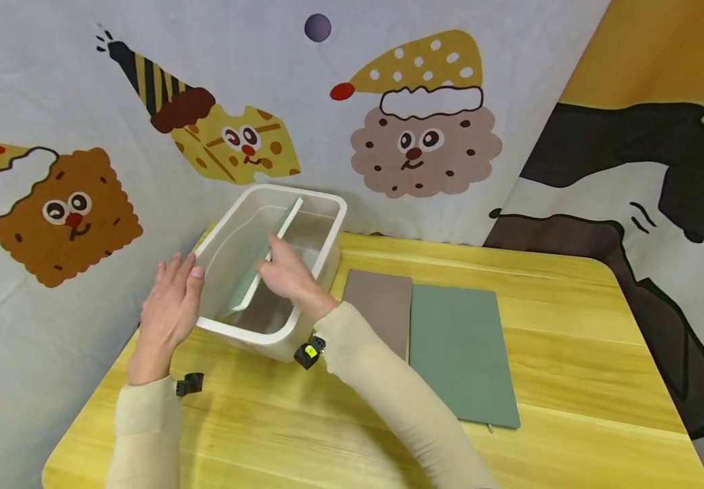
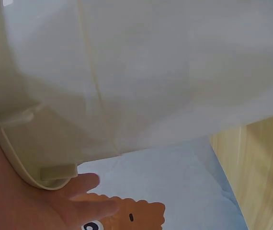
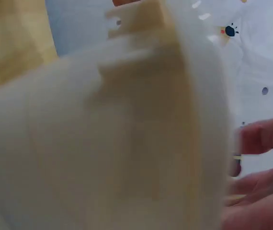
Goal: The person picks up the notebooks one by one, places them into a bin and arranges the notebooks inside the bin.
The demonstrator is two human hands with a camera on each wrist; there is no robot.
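A white plastic bin [image 1: 269, 337] stands at the table's back left. Inside it, a notebook with a pale green cover and white page edges [image 1: 251, 291] stands on edge, running lengthwise along the bin. My right hand [image 1: 289, 268] reaches over the bin's right rim and grips the notebook's upper edge between thumb and fingers. Against the left rim rests my left hand [image 1: 171, 312], its fingers straight. The left wrist view has the palm [image 2: 40, 206] under the rim beside the bin's outer wall [image 2: 165, 86]. In the right wrist view the bin's blurred side [image 3: 103, 134] hides the notebook.
To the bin's right, a grey-brown notebook [image 1: 381, 305] and a darker green notebook [image 1: 462, 353] lie flat side by side on the wooden table [image 1: 584, 353]. A printed cloth [image 1: 327, 149] hangs close behind the bin and along its left.
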